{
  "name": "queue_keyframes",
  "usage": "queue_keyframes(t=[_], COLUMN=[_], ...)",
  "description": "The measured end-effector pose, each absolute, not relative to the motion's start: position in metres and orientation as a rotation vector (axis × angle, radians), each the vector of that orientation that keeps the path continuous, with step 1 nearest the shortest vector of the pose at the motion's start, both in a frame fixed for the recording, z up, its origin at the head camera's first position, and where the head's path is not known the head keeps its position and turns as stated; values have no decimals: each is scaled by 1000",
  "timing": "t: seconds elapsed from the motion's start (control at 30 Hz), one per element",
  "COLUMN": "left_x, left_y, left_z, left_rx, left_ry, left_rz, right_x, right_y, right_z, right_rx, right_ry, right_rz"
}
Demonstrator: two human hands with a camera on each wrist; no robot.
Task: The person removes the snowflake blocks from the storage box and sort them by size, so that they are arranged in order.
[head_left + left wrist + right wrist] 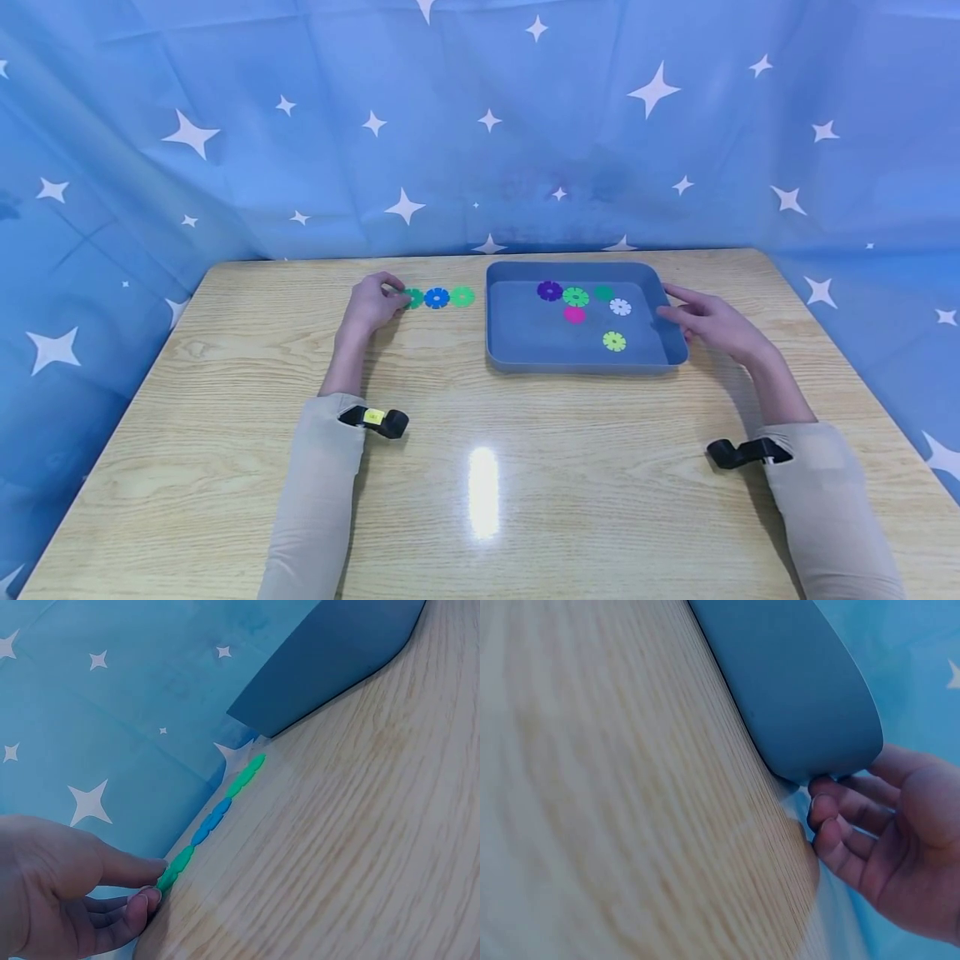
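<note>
At the left end of a row of notched plastic discs, my left hand (372, 302) pinches the dark green disc (414, 298) by its edge, between thumb and finger. A blue disc (437, 298) and a light green disc (462, 297) continue the row toward the tray. Whether the three are joined cannot be told. My right hand (708, 321) grips the right wall of the blue-grey tray (525, 354), thumb over the rim. From the right wrist view, the fingers (832, 832) are curled against the outside of the tray wall.
Inside the tray lie several more notched discs: purple (550, 291), light green (576, 297), dark green (603, 293), white (620, 307), pink (574, 315) and yellow-green (614, 341). A star-patterned blue curtain (450, 167) hangs behind the wooden table (420, 467).
</note>
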State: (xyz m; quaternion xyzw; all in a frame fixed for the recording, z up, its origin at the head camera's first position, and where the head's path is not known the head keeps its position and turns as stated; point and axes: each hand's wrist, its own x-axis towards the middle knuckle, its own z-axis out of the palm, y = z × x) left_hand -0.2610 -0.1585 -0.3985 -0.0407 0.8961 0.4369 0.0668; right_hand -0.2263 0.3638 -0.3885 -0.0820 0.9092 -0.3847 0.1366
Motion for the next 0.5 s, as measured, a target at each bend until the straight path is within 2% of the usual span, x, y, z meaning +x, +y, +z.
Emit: queue_keyframes(t=[0.27,0.5], left_x=[-260,-256], left_y=[-157,-146], left_z=[-394,-383], left_rx=[-131,-27], left_ry=[2684,2716], left_rz=[1381,1438], right_x=[-227,-226], right_y=[364,365], right_z=[-389,-390], right_rx=[-251,-264], right_ry=[2618,2611], right_rz=[-1145,-1156])
